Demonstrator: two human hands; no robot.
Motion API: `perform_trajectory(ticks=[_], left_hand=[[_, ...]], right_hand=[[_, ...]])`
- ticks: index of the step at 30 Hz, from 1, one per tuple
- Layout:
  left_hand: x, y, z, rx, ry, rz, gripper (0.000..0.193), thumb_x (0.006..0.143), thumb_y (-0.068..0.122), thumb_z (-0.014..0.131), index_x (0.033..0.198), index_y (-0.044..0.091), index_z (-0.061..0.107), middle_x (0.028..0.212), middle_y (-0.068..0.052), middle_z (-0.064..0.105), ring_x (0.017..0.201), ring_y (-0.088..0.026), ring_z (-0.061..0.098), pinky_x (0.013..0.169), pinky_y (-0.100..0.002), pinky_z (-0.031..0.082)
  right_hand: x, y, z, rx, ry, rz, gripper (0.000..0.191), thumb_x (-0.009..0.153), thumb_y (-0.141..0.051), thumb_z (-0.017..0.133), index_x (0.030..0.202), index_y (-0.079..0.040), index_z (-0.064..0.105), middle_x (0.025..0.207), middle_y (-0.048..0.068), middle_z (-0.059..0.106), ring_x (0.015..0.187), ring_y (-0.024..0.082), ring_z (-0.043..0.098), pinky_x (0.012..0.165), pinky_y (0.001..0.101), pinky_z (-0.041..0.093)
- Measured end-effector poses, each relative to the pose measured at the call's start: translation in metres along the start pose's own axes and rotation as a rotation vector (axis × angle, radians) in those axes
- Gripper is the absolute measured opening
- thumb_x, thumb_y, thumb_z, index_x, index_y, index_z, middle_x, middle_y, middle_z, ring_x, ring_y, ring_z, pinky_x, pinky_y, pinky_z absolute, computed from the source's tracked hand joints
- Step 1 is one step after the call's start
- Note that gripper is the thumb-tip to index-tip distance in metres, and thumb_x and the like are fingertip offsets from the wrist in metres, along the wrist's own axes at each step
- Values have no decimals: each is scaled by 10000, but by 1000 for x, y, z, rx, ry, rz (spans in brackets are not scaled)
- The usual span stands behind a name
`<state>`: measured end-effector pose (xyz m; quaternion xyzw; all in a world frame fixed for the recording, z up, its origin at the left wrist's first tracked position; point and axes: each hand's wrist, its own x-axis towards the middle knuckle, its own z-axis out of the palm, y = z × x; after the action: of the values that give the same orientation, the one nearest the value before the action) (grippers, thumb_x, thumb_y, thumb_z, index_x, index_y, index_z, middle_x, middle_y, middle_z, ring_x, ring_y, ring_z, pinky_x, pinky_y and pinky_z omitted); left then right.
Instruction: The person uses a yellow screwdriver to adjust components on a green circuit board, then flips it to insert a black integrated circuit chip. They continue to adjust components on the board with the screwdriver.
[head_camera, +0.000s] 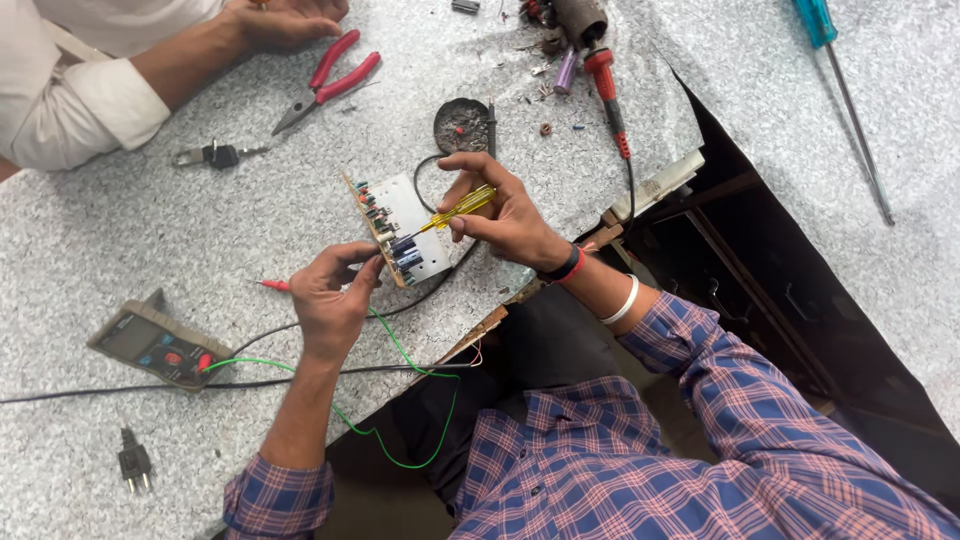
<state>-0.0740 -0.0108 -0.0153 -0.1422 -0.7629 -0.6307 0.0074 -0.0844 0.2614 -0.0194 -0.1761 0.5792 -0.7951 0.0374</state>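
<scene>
Hands of the person work close together over the speckled table (120, 230); the left hand (330, 300) is closed around the lower edge of a white circuit board (400, 225) and holds it tilted up on its edge; the right hand (500, 215) pinches a small yellow screwdriver (458, 207) between thumb and fingers, its tip at the blue parts on the board; the parts on the board are too small to tell exactly; both forearms come from checked sleeves, the right wrist bent inward; a multimeter (155, 345) lies to the left, red pliers (330, 80) near another person's hand (285, 20).
</scene>
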Motion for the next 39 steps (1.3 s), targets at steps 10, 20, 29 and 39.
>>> perform_trajectory(ticks=[10,20,29,39], left_hand=[[5,5,0,60,-18,73,130,981,64,740,1061,-31,701,914,-59,744,753,-84,696,657,-226,568],[6,8,0,70,-17,125,123,994,68,719,1064,-28,686,934,-68,743,783,-91,704,691,-236,586],[6,4,0,92,-7,120,110,980,75,750,1024,-6,691,906,-63,741,762,-91,707,665,-232,577],[7,1,0,91,-3,171,94,969,62,768,999,7,697,920,-62,744,798,-100,708,707,-245,579]], right_hand=[[0,-5,4,-9,33,47,645,969,-11,722,1537,-55,418,1134,86,667,917,103,665,772,265,607],[1,-3,5,70,45,69,643,965,-2,711,1534,-56,417,1165,97,660,945,106,657,766,262,597],[-1,5,1,69,78,65,635,954,14,701,1527,-47,432,1149,101,659,905,110,653,754,267,593],[0,5,2,63,97,71,622,943,20,686,1512,-44,443,1103,90,659,869,98,641,739,255,582]])
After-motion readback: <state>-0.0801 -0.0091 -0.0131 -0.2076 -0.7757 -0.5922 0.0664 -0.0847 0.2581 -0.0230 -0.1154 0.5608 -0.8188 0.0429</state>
